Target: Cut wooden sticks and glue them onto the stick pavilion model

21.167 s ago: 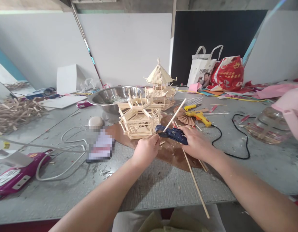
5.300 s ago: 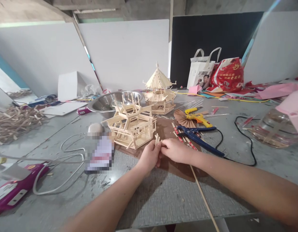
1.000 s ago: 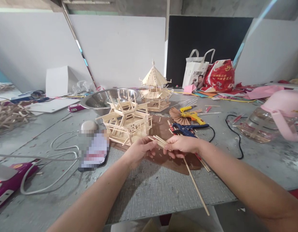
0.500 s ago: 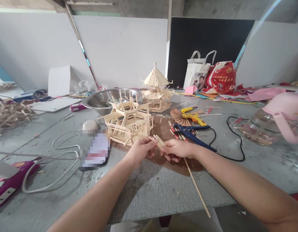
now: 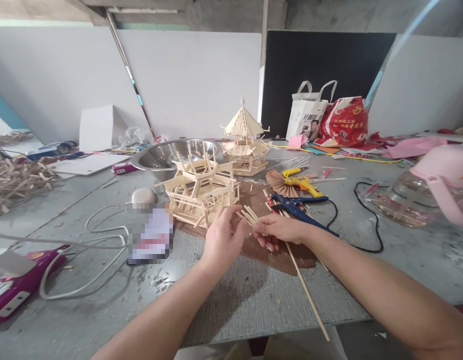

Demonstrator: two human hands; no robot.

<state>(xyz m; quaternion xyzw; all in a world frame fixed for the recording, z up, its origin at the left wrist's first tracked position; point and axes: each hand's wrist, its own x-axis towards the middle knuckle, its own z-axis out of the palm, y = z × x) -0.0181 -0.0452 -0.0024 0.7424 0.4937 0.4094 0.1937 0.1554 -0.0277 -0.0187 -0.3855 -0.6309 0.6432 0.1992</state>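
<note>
My right hand point(image 5: 277, 231) pinches a small bundle of short wooden sticks point(image 5: 249, 215) over a brown sheet point(image 5: 261, 250) on the grey table. My left hand point(image 5: 223, 240) is right beside it, fingers curled with the fingertips touching the bundle's left end. Just beyond my left hand stands an unfinished pavilion model point(image 5: 199, 189) made of wooden sticks. A finished pavilion model point(image 5: 243, 140) stands farther back. Blue-handled cutters point(image 5: 297, 206) lie just behind my right hand, and a long wooden stick point(image 5: 306, 292) runs from under my right hand toward the table's front edge.
A steel bowl point(image 5: 160, 156) sits behind the unfinished model. A yellow glue gun point(image 5: 301, 181) with a black cord point(image 5: 362, 220), a paper fan, a pink-capped bottle point(image 5: 430, 192), bags point(image 5: 329, 120), a purple device point(image 5: 17, 285) with a white cable and a heap of wood scraps point(image 5: 17, 180) lie around.
My left hand has shifted slightly up and right, closing in on the stick bundle held by my right hand. The cutters were put down long before; the bundle tilts left now.
</note>
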